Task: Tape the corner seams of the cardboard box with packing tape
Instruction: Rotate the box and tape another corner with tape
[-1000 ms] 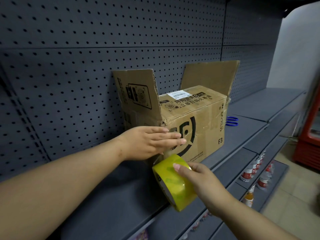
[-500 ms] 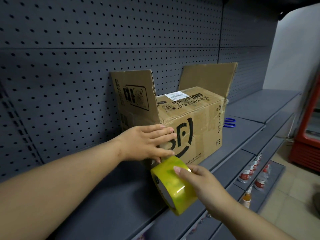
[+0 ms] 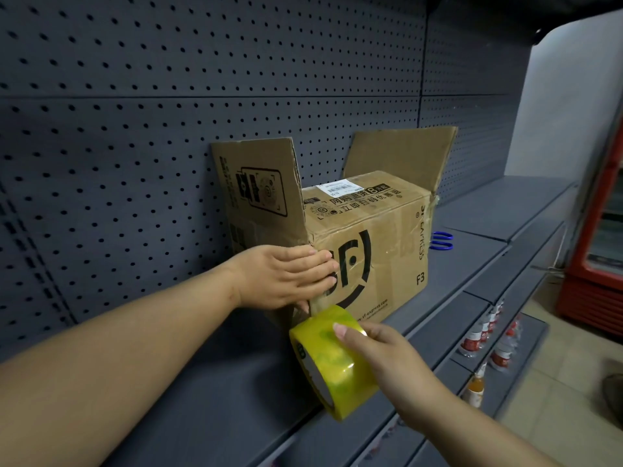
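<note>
On the dark grey shelf (image 3: 202,382), close to the pegboard wall (image 3: 168,112), sits the cardboard box (image 3: 367,251), printed front facing out, two top flaps standing upright. The near-left vertical corner is the seam being worked. A short strip of tape (image 3: 315,303) runs from low on that corner down to the tape roll (image 3: 330,358), which is held just below and in front of the corner.

Risks, as judged:
1. The strip is short and looks taut. A pull at an angle to the corner could lay it skewed, so that it misses one face of the seam.
2. A pull without firm counter-pressure could slide the box along the shelf or peel up the end already stuck.
3. Slack would let the clear film fold on itself or trap wrinkles.
4. The upright left flap (image 3: 259,197) stands over the same corner and could catch the tape higher up.

Left hand (image 3: 286,278): fingers straight and together, laid flat across the corner, fingertips on the printed front. It presses and grips nothing.

Right hand (image 3: 387,358): closed round the roll, fingers over its yellow outer band. The thumb is hidden, so I cannot tell whether it sits in the core.

Further out, blue scissors handles (image 3: 442,241) show behind the box's right end. Bottles (image 3: 478,335) stand on a lower shelf, and a red cooler (image 3: 600,264) is at the far right.
</note>
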A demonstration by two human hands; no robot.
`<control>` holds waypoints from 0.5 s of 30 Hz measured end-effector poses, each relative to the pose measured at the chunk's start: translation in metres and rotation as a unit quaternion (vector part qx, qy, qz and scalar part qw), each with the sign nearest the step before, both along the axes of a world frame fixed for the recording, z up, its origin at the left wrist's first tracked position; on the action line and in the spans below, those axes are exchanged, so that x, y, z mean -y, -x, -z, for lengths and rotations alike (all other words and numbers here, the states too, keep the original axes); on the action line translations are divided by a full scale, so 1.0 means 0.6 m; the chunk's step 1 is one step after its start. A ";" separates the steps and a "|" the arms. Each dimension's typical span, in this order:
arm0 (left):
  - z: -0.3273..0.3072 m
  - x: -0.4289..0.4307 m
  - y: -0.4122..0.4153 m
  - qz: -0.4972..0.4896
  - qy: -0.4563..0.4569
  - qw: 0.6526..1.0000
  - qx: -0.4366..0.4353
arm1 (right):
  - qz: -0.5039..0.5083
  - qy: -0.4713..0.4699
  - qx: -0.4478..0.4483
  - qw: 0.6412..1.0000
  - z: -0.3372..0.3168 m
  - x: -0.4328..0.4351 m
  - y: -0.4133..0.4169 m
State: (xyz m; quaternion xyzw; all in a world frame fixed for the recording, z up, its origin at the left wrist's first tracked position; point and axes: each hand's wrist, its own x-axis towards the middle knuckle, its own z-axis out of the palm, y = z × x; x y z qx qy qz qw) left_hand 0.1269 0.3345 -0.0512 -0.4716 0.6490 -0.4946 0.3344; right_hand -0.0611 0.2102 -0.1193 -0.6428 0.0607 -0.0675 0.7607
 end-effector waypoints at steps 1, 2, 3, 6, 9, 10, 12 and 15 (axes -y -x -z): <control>-0.001 0.001 0.002 -0.005 0.000 1.000 -0.007 | 0.001 0.002 0.000 1.000 -0.001 0.000 0.000; -0.004 0.001 0.004 -0.010 0.003 1.000 -0.016 | 0.003 0.004 0.000 1.000 -0.002 0.000 0.001; -0.007 0.001 0.006 -0.013 0.006 1.000 -0.027 | 0.004 0.005 -0.001 1.000 -0.001 0.001 0.001; -0.023 -0.011 0.013 -0.010 0.003 0.998 -0.061 | 0.006 0.010 -0.002 1.000 -0.001 0.002 0.004; -0.040 -0.025 0.018 -0.013 0.033 0.997 -0.074 | 0.005 0.015 -0.005 1.000 0.001 0.001 0.004; -0.043 -0.026 0.020 -0.015 0.040 0.996 -0.074 | 0.004 0.010 -0.003 1.000 0.002 0.000 0.004; -0.045 -0.020 0.027 -0.023 0.045 0.996 -0.080 | 0.002 -0.001 0.000 1.000 0.001 0.000 0.004; -0.049 -0.006 0.036 -0.026 0.038 0.994 -0.101 | 0.007 0.002 -0.002 1.000 0.000 0.004 0.004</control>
